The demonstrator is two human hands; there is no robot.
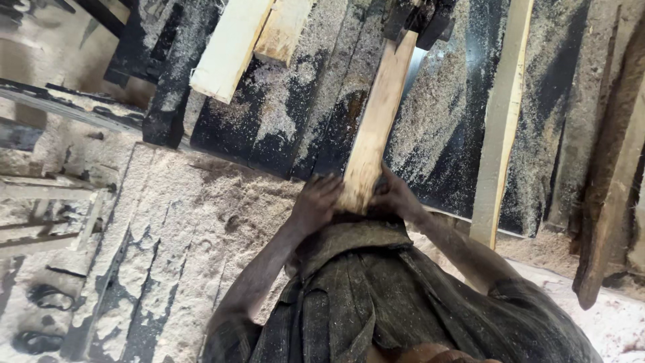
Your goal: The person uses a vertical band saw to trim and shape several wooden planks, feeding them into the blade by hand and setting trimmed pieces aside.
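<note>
Pale wooden plank (pixel 375 121), long and narrow with rough-sawn faces, is what both hands are on. Its long axis runs from the person's belly up and slightly to the right, so the far end points at a dark metal machine part (pixel 420 20) at the top edge of the view. The near end sits right against the dusty dark shirt (pixel 363 296), low in the middle of the picture.

Left hand (pixel 314 202) is wrapped around the plank's near end from the left side, fingers curled onto the wood. Right hand (pixel 395 196) does the same from the right, clamped against the edge. So both are closed on it, pressing from either side.

The plank lies over a black sawdust-covered tabletop (pixel 443 134), with loose sawdust heaped all over the front. A thin pale wood strip (pixel 500 128) stands off to the right, roughly parallel to the plank and well apart from it. Two short pale timber offcuts (pixel 252 37) lie at the upper left.

Hard to make out: the plank's far end disappears under the dark machine part, so I can't tell where it actually stops. Fingertips are blurry too, and the very end of the plank is hidden between the hands.
</note>
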